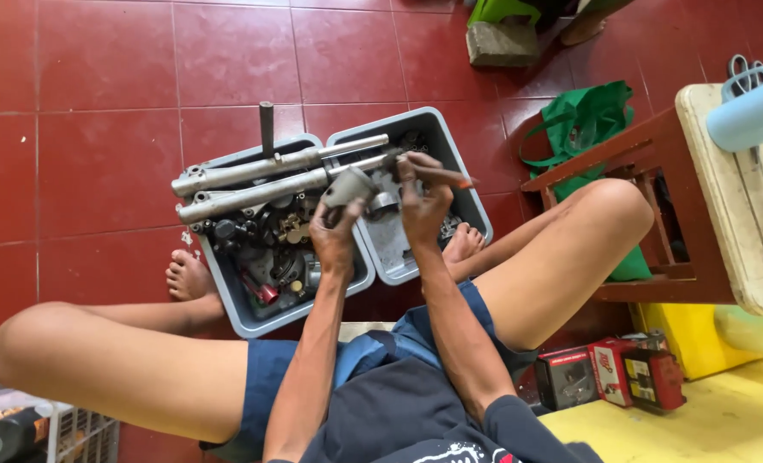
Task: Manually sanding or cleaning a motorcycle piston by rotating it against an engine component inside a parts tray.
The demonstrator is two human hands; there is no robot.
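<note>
while seated over two grey bins (pixel 450 163) of parts, the left hand (pixel 334 236) clamps fingers around a grey metal part (pixel 350 187). the right hand (pixel 423 201) pinches a brush (pixel 437 174) against it. the part looks heavy, rigid, likely greasy, best gripped around its body.

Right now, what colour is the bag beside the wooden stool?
Green; the bag shows clearly in the head view.

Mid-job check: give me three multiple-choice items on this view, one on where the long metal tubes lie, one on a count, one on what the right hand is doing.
1. The two long metal tubes lie:
A. across the grey bins
B. on the wooden bench
C. on the person's lap

2. Grey bins on the floor:
A. one
B. two
C. four

3. The right hand:
A. hangs empty
B. rests flat on the floor
C. grips a slim tool

Answers: 1 A, the tubes span the bin rims; 2 B, two bins sit side by side; 3 C, its fingers close round the tool, while the left hand holds a grey metal part.
</note>
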